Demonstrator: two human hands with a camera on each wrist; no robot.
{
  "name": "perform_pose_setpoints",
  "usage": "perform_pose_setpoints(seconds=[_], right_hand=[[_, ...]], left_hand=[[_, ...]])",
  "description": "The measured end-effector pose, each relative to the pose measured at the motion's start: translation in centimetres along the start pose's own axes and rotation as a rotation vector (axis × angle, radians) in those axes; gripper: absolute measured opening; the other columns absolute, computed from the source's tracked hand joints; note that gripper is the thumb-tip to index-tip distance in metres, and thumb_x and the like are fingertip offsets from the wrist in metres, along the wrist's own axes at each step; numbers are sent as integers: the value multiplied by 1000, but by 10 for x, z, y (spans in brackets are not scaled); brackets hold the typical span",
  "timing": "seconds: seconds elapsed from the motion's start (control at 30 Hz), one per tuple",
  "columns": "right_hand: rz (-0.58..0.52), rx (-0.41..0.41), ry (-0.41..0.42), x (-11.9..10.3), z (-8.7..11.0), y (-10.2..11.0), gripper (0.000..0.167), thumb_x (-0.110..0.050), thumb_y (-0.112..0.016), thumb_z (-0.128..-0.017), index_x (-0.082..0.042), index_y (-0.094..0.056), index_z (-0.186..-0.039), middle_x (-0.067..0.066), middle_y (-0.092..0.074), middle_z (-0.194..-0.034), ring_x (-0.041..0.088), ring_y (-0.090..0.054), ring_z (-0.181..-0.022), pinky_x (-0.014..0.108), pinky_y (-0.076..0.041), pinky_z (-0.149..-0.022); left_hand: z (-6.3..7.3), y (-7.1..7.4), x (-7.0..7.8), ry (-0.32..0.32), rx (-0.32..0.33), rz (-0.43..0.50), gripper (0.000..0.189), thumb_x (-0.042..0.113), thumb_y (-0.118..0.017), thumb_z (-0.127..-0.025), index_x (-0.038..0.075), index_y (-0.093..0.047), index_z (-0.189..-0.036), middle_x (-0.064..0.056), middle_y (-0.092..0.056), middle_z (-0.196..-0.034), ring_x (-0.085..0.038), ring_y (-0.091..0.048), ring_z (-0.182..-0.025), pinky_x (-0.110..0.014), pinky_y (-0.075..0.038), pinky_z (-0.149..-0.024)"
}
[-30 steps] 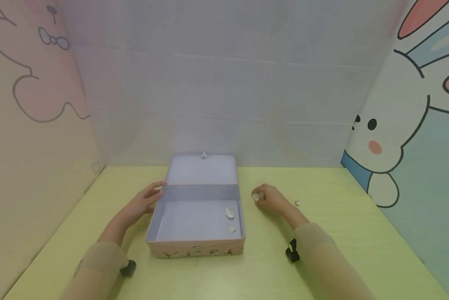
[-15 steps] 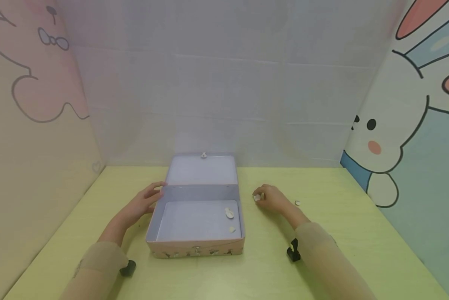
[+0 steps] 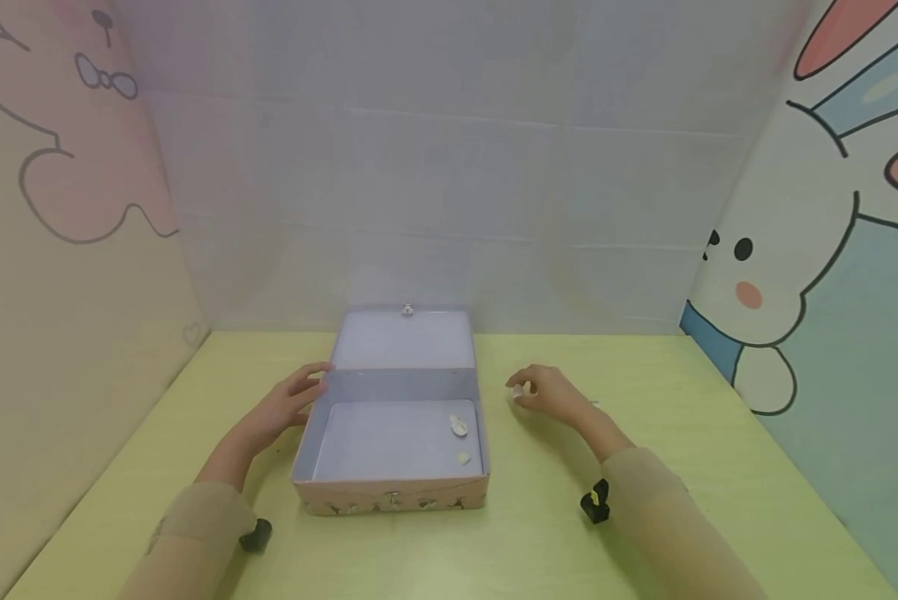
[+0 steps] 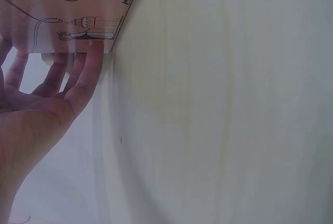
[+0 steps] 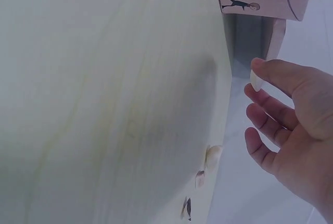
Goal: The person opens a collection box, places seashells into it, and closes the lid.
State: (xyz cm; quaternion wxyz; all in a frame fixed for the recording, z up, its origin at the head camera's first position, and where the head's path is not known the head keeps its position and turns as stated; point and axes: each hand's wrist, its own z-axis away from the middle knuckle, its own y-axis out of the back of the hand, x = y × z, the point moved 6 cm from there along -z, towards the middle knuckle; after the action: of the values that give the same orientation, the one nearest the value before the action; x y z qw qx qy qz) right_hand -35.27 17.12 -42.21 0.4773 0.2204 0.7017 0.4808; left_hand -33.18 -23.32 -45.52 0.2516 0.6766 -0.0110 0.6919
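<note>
A pink tin case (image 3: 392, 494) with a pale lining and a printed outside stands with its lid (image 3: 407, 340) tipped back. Inside, near its right wall, lie two small white shells, one larger (image 3: 459, 427) and one smaller (image 3: 464, 458). My left hand (image 3: 282, 410) rests against the case's left side, its fingers touching the printed wall (image 4: 88, 21) and not gripping. Right of the case, my right hand (image 3: 549, 396) pinches a small white shell (image 5: 256, 81) between thumb and index finger, above the table. The other fingers are loosely bent.
In the right wrist view, a cream shell (image 5: 212, 157), a pinkish piece (image 5: 200, 178) and a dark-streaked piece (image 5: 187, 209) lie on the pale yellow table (image 3: 719, 500). A cartoon-printed wall (image 3: 816, 317) borders the right side, and a plain backdrop (image 3: 433, 208) closes the rear.
My right hand, fingering the white shell low by the table, has lifted slightly with it and shifted a little right. The left hand and the case have stayed put.
</note>
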Motion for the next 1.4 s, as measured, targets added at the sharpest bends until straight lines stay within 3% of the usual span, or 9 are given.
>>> perform_pose_setpoints(seconds=[0.53, 0.93, 1.4], right_hand=[[36, -2, 93, -22, 13, 22, 26, -8, -68, -84, -3, -67, -110, 9, -67, -95, 24, -56, -81, 29, -46, -66], [33, 17, 149, -60, 23, 36, 26, -13, -69, -86, -9, -68, -111, 5, -68, -105, 21, -58, -87, 36, -50, -75], [49, 101, 256, -102, 34, 22, 26, -15, -71, -85, -10, -68, -110, 0, -66, -102, 21, -58, -90, 31, -50, -76]], left_hand=[[0, -2, 3, -1, 1, 14, 52, 41, -45, -99, 20, -29, -144, -23, -30, -147, -43, -36, -131, -56, -43, -97], [1, -2, 4, -11, 8, 6, 50, 40, -45, -99, 20, -31, -143, -23, -32, -146, -42, -38, -130, -55, -44, -96], [3, -2, 5, -4, 13, 10, 50, 39, -45, -99, 20, -31, -143, -23, -33, -146, -42, -39, -130, -57, -43, -96]])
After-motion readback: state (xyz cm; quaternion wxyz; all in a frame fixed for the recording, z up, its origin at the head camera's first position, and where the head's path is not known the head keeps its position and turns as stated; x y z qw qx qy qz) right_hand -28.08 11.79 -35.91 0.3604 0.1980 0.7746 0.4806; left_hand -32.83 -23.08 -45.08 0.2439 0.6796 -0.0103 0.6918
